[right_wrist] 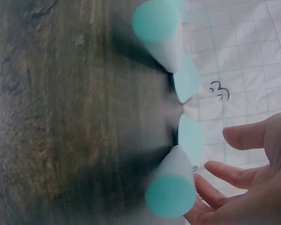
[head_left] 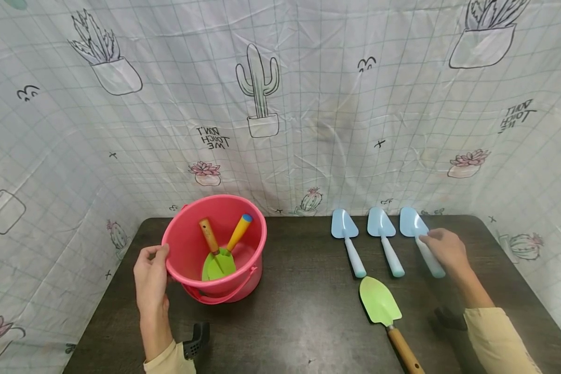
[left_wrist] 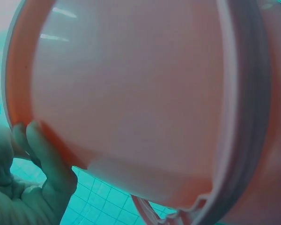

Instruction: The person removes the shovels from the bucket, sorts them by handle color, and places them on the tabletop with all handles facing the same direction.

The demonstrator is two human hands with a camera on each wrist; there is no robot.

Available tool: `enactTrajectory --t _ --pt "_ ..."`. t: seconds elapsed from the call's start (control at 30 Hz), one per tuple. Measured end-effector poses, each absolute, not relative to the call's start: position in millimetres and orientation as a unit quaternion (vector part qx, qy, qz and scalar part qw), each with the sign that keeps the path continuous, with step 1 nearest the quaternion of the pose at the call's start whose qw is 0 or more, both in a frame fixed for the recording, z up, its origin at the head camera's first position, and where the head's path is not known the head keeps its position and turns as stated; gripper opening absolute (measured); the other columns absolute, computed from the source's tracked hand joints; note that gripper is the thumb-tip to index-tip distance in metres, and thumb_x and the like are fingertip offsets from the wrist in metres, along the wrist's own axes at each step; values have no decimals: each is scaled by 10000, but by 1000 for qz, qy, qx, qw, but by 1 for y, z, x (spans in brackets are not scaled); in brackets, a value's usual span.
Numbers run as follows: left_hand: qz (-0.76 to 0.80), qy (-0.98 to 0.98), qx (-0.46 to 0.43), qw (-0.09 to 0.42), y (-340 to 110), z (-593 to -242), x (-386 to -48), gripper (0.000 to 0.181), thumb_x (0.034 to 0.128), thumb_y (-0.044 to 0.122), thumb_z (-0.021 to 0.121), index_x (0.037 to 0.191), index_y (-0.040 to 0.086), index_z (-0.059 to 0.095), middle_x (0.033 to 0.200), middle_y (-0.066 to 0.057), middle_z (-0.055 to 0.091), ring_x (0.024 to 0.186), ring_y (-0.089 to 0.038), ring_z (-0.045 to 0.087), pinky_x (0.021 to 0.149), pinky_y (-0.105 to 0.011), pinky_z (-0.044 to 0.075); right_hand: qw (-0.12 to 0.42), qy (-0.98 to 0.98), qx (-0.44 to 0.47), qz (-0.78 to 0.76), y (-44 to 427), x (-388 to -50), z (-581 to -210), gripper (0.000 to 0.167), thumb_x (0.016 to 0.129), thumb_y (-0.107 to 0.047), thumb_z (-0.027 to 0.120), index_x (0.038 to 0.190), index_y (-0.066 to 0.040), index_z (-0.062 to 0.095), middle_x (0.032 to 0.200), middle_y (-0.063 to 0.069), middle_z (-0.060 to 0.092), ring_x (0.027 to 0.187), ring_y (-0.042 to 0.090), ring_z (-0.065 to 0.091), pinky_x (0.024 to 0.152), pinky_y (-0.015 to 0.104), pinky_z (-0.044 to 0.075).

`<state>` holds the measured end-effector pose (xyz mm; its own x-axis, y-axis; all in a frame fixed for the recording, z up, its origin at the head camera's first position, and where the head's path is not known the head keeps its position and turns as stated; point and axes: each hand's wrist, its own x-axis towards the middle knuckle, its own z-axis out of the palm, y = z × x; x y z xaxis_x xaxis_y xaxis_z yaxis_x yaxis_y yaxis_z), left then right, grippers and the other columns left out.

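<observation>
A pink bucket [head_left: 257, 272] stands at the left of the table. My left hand [head_left: 150, 275] pinches its rim at the left side, fingertips on the outer wall in the left wrist view. Inside lie a green trowel [head_left: 219, 265] with a wooden handle and a yellow handle [head_left: 240, 232] with a blue end. At the right, my right hand [head_left: 444, 249] is at the white handle of the rightmost light-blue trowel [head_left: 409, 222]. In the right wrist view its thumb and fingers stand apart beside that handle [right_wrist: 171, 194], not closed around it.
Two more light-blue trowels, one on the left [head_left: 344, 223] and one in the middle [head_left: 381, 222], lie in the same row. Nearer the front edge is a green trowel [head_left: 379, 301] with a wooden handle. A patterned cloth [head_left: 308, 104] hangs behind the dark table [head_left: 299, 322].
</observation>
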<state>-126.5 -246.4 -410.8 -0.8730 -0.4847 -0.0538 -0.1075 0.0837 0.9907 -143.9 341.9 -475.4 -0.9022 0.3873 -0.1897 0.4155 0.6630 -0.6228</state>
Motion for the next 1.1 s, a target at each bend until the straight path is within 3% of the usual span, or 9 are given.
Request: enactTrajectory --t 0.2,0.4,0.63,0.9,1.1 --pt "-658 -710 198 155 -247 -408 -124 277 1052 223 579 1184 -19 558 739 69 696 530 -51 600 507 -174 491 2 914 207 -349 336 -143 -467 605 1080 -319 452 1401 193 410 1396 446 414 1249 603 428 967 705 412" --pt "-702 -675 191 127 -251 -406 -125 225 1053 214 597 1165 30 532 758 13 692 500 -48 572 477 -166 481 -18 917 186 -352 323 -143 -452 594 1086 -330 448 1406 169 429 1409 439 426 1270 604 430 977 710 409" --pt "-723 -656 187 108 -252 -405 -125 186 1063 201 580 1156 56 511 808 -26 704 567 -88 664 498 -198 535 -52 927 120 -352 301 -140 -425 537 1085 -306 490 1377 144 482 1359 418 507 1227 580 490 942 679 422" --pt "-725 -658 175 103 -253 -405 -124 161 1074 187 545 1150 57 489 775 -49 685 512 -86 649 469 -196 521 -72 924 67 -370 271 -136 -395 524 1088 -313 514 1405 104 503 1366 376 545 1297 558 462 994 679 374" --pt "-720 -664 175 101 -253 -406 -125 169 1076 198 537 1159 60 484 783 -53 675 508 -90 643 451 -193 507 -75 918 41 -387 250 -134 -376 513 1085 -312 534 1409 85 517 1373 351 558 1310 517 485 948 605 428"
